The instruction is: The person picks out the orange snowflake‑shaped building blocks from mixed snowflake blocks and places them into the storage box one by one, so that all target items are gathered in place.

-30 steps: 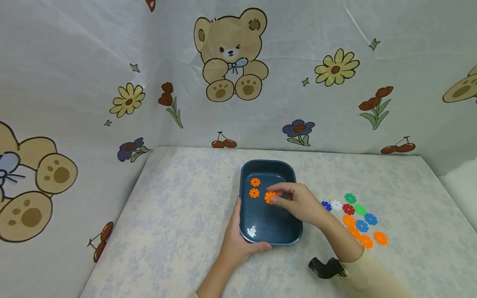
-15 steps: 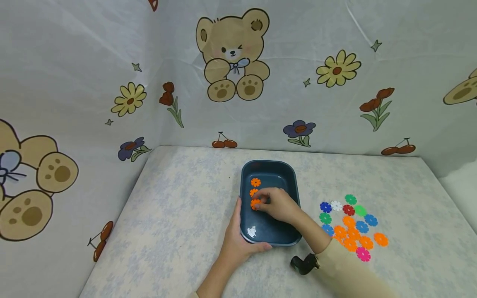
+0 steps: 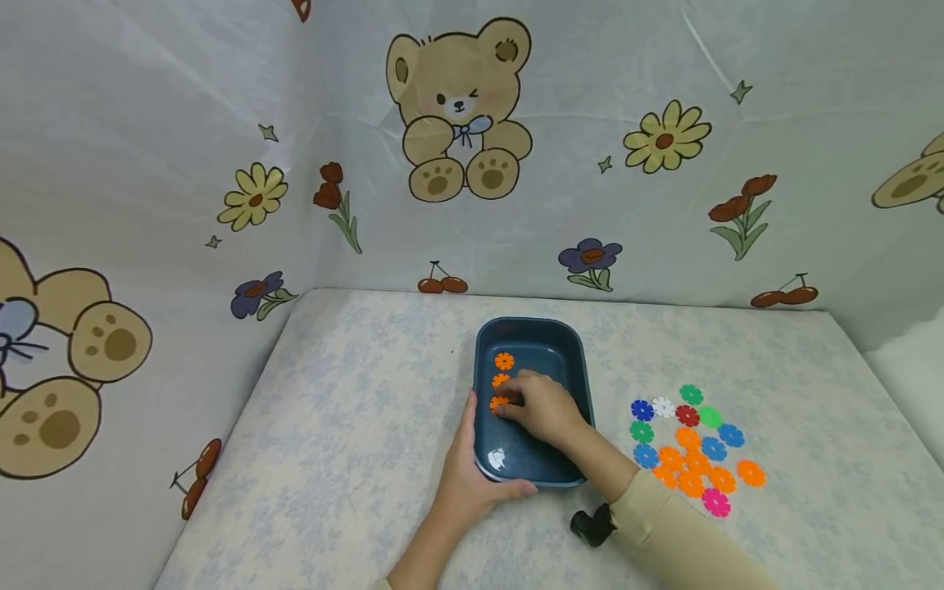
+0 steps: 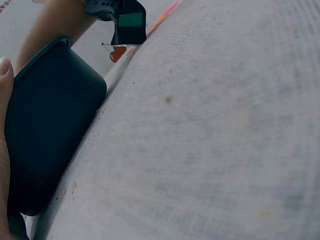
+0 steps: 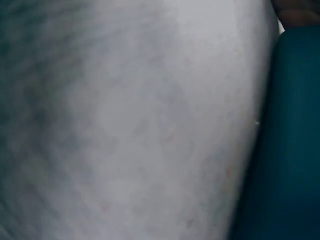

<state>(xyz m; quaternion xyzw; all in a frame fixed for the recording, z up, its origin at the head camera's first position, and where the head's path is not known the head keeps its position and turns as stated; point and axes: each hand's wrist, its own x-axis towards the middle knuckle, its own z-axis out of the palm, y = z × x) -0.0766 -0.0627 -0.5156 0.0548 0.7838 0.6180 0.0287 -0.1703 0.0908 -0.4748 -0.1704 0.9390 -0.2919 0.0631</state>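
A: Describe the disc and its location.

B: Orange, round, notched around the rim; partly covered by the fingertips; located inside the tray, near its left wall; it is the nearest of three orange pieces in a column, the middle piece just beyond it and the far piece beyond that; whether it rests on the tray floor cannot be told.

A: Describe the tray.

B: Dark blue-green, rectangular, rounded corners, glossy floor; it stands on the table, long sides running away from the person.

A: Give the pose of the right hand.

B: It reaches in over the tray's right wall, back of the hand uppermost; fingers bent, thumb and fingertips nearly together, pinching the disc; the forearm slants in from the lower right, in a pale sleeve.

A: And the left hand?

B: Placed at the near left corner of the tray; fingers straight along the left wall, thumb spread along the near wall; the corner sits between them.

A: Other items?

B: Loose pieces in orange, blue, green, red, white and pink lie on the table, right of the tray; several touch.
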